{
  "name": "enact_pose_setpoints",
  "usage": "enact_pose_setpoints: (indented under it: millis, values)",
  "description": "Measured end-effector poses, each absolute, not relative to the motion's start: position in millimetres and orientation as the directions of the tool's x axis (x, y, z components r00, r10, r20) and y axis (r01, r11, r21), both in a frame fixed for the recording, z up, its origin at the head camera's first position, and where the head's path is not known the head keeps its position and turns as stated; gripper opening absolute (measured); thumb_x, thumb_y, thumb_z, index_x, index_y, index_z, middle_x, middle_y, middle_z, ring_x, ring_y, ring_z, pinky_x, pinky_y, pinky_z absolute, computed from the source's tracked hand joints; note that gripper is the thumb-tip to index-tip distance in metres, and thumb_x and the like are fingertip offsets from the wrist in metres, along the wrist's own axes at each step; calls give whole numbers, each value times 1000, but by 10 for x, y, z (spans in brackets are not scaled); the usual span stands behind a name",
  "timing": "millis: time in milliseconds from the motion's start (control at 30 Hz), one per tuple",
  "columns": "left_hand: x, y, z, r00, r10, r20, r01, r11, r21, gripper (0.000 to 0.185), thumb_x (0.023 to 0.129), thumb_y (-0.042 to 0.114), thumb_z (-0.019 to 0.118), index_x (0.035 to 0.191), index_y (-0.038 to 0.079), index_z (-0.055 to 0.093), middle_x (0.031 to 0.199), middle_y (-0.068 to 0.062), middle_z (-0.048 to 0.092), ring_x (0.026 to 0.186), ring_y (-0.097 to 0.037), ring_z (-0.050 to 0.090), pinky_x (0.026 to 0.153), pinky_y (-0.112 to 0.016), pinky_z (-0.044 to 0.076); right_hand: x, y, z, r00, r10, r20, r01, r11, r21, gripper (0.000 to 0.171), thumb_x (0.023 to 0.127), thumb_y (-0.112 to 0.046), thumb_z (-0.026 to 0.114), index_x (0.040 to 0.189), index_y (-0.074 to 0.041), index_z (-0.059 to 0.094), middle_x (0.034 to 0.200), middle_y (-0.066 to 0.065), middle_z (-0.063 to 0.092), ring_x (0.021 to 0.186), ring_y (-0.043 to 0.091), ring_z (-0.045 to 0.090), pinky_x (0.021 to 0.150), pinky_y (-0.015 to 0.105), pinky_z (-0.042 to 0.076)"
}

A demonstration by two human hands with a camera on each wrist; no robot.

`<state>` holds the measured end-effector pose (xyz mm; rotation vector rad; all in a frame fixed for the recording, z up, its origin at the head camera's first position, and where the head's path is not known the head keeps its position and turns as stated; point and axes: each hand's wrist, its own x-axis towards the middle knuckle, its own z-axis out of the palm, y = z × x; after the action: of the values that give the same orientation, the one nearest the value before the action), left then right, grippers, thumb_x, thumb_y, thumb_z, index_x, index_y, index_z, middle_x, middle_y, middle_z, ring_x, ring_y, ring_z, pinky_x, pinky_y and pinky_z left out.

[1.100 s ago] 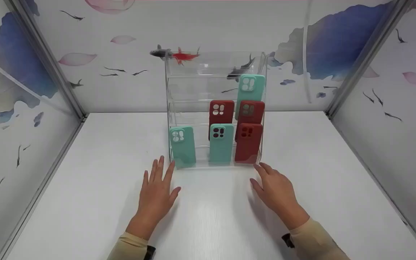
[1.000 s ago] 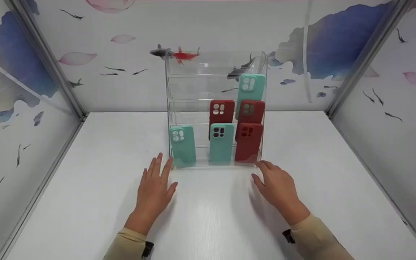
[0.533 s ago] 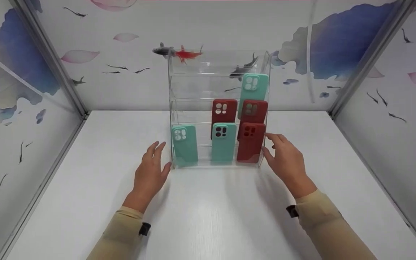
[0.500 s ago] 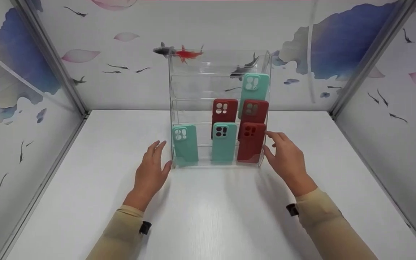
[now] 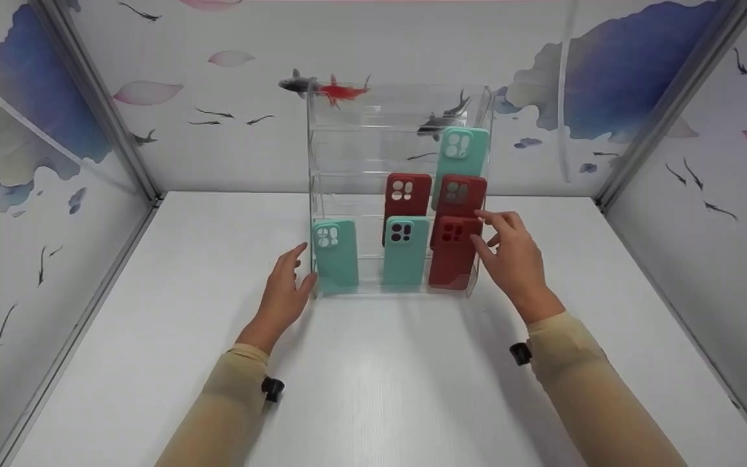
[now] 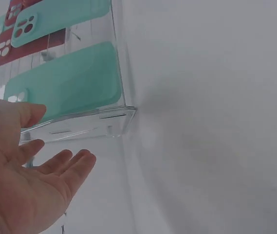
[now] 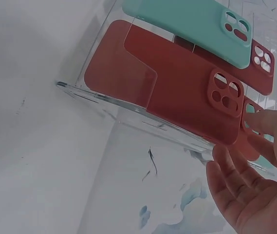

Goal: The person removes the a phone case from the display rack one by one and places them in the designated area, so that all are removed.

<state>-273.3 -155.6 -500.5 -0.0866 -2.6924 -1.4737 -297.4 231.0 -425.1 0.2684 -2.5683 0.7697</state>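
Observation:
A clear stepped acrylic rack (image 5: pixel 311 194) holds upright phone cases. Its bottom row has a teal case (image 5: pixel 340 263) at left, another teal case (image 5: pixel 406 263) in the middle and a red case (image 5: pixel 454 263) at right. Behind stand a red case (image 5: pixel 407 188), a second red case (image 5: pixel 471 194) and, highest at right, a teal case (image 5: pixel 467 152). My left hand (image 5: pixel 284 295) is at the rack's left side, thumb and fingers apart. At the right edge, my right hand (image 5: pixel 517 263) has loosely bent fingers beside the lower red case; contact is unclear. Neither hand holds anything.
The rack stands on a white table (image 5: pixel 373 383) near the back wall (image 5: pixel 231 155). Side walls printed with fish and petals (image 5: pixel 146 93) enclose the table, with grey metal posts (image 5: pixel 104 117) at the corners.
Both hands have moved forward from before the rack to its sides, the right one rising to the top of the lower red case. The phone cases keep their places; the head view has shifted slightly.

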Motion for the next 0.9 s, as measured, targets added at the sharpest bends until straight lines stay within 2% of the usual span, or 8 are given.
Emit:
enact_pose_setpoints:
  millis: [167, 367, 567, 767, 900]
  values:
    - [-2777, -1547, -5086, -996, 16, 92, 89, 452, 888, 58, 109, 20, 55, 162, 16, 31, 163, -11, 36, 149, -33, 41, 125, -44, 40, -3015, 2324, -4291, -895, -60, 442, -294, 825, -482, 43, 101, -22, 68, 143, -17, 62, 128, 13, 59, 92, 26, 67, 73, 43, 61]
    - [-2844, -1549, -5133, -997, 21, 71, 74, 352, 933, 54, 111, 25, 51, 161, 19, 33, 164, -5, 38, 149, -27, 43, 124, -39, 42, -3054, 2348, -4340, -894, -52, 445, -293, 818, -494, 37, 101, -21, 68, 138, -16, 66, 126, 11, 59, 94, 26, 66, 76, 42, 60]
    - [-2874, -1576, -5176, -998, 19, 62, 65, 309, 949, 53, 110, 29, 53, 160, 22, 38, 165, -1, 39, 147, -26, 47, 121, -41, 46, -3071, 2354, -4377, -865, -43, 500, -329, 800, -502, 32, 100, -15, 71, 131, -15, 70, 120, 10, 62, 94, 28, 68, 80, 43, 63]
    - [-2886, -1611, -5188, -998, 40, 53, 62, 246, 967, 52, 109, 29, 55, 159, 22, 39, 165, 0, 38, 145, -24, 49, 115, -32, 52, -3080, 2375, -4393, -854, -35, 519, -354, 769, -531, 32, 98, -9, 71, 129, -14, 71, 118, 9, 65, 95, 23, 68, 84, 44, 65]
    - [-2902, -1612, -5192, -998, 46, 42, 52, 248, 967, 53, 109, 27, 54, 159, 21, 38, 165, -2, 37, 145, -25, 48, 114, -31, 52, -3082, 2393, -4403, -849, -45, 527, -372, 759, -535, 34, 97, -8, 72, 130, -13, 71, 119, 10, 66, 95, 23, 70, 82, 42, 66]
